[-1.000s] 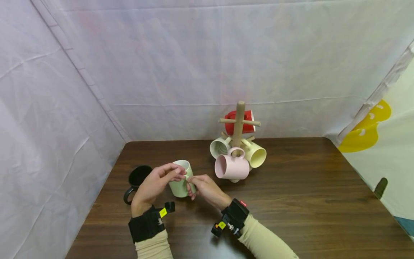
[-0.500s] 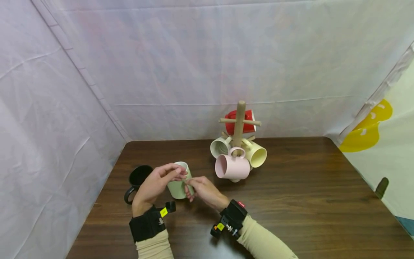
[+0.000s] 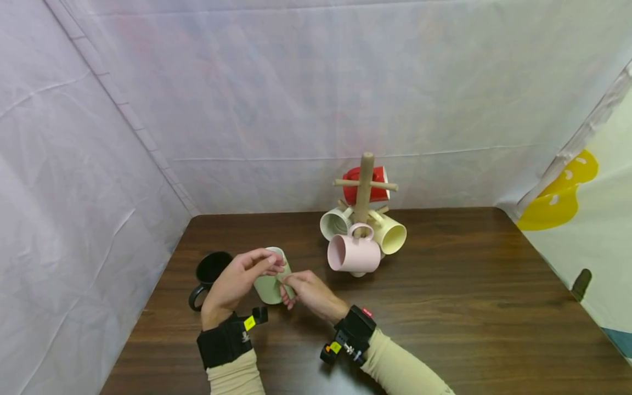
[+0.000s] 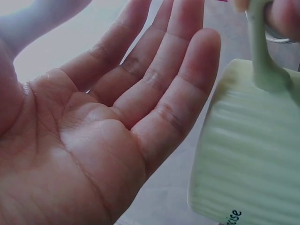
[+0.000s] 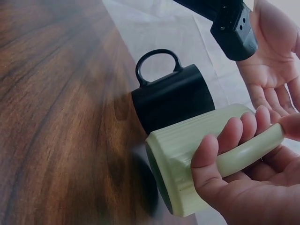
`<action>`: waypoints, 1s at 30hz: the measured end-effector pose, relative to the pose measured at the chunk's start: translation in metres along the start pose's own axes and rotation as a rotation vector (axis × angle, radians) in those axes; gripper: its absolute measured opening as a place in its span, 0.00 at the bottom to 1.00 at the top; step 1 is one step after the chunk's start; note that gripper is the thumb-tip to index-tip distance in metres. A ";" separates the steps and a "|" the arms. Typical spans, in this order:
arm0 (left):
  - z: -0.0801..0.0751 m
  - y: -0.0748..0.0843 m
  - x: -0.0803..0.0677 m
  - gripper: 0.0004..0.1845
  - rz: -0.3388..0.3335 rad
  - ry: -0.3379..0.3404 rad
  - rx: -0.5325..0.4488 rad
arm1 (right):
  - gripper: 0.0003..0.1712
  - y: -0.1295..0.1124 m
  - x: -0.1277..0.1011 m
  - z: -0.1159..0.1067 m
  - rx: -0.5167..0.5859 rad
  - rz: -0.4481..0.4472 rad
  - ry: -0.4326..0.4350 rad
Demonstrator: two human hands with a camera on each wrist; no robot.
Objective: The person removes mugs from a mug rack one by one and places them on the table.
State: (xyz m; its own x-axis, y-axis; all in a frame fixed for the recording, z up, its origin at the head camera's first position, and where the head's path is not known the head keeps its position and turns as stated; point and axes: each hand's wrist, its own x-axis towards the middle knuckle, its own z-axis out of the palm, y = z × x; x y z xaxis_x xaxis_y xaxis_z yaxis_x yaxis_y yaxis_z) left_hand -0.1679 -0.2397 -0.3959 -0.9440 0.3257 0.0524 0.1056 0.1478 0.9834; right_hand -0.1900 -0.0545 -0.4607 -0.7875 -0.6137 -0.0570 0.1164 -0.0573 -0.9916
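A green mug is held by its handle above the surface, toward the left edge.
The handle is gripped by the curled fingers of the right hand; the left hand is held with fingers extended beside the mug, and whether the rim is touched cannot be told. A stiff, smooth, fairly weighty and chip-prone ceramic is to be expected, best taken by the handle, with the ribbed wall as support. In the right wrist view the base is seemingly shown just off the surface; in the left, partial lettering is revealed. Only from the head is the mug stand near the far edge seen.
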 end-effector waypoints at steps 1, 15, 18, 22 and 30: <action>0.000 0.000 0.000 0.20 0.001 -0.002 0.001 | 0.24 0.000 0.000 0.000 -0.003 -0.001 -0.002; 0.003 0.003 0.000 0.21 0.009 -0.005 -0.015 | 0.21 0.007 -0.008 0.006 0.007 0.036 -0.015; 0.002 0.004 -0.001 0.21 0.012 -0.005 -0.007 | 0.21 0.008 -0.008 0.007 0.013 0.037 -0.017; 0.002 0.004 -0.001 0.20 0.006 -0.002 0.000 | 0.21 0.009 -0.008 0.008 0.024 0.046 -0.019; 0.003 0.004 -0.002 0.20 0.007 0.000 -0.001 | 0.19 0.007 -0.012 0.012 0.037 0.063 -0.028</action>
State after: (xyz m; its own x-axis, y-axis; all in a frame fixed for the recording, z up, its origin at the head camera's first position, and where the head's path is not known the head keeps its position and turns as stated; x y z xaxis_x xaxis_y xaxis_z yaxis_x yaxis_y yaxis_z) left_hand -0.1653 -0.2372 -0.3928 -0.9431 0.3272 0.0594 0.1120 0.1444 0.9832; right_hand -0.1729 -0.0569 -0.4656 -0.7604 -0.6391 -0.1155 0.1881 -0.0465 -0.9811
